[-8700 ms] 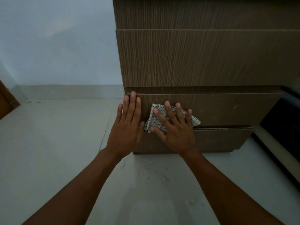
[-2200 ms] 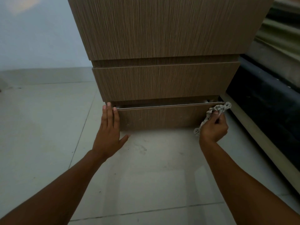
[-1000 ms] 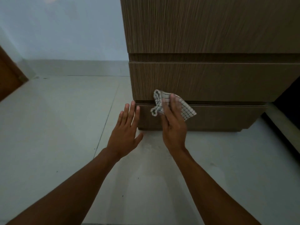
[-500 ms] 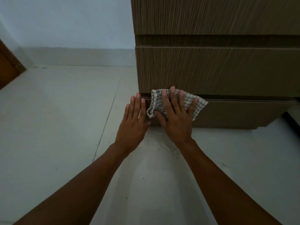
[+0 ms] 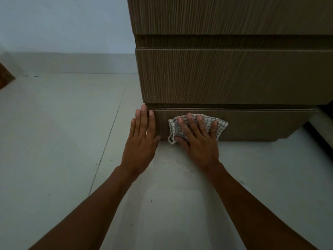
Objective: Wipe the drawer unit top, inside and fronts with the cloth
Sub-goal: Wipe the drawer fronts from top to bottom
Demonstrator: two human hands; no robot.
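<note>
A brown wood-grain drawer unit (image 5: 234, 74) stands on the floor, filling the upper right. Its lowest drawer front (image 5: 261, 125) sits closed, close to the floor. My right hand (image 5: 197, 139) lies flat with spread fingers on a white checked cloth (image 5: 219, 126), pressing it against the left part of that lowest front. My left hand (image 5: 142, 136) rests flat and empty against the drawer's left corner, fingers together and pointing up. Most of the cloth is hidden under my right hand.
A pale tiled floor (image 5: 63, 141) spreads to the left and toward me, with dusty specks near the unit's base. A light wall with a skirting board (image 5: 72, 62) runs behind. A dark object (image 5: 324, 127) lies at the right edge, and brown wood (image 5: 4, 78) at the far left.
My right hand and the cloth have slid down from the drawer's top edge onto the front face. My left hand stays at the left corner. The view has shifted slightly.
</note>
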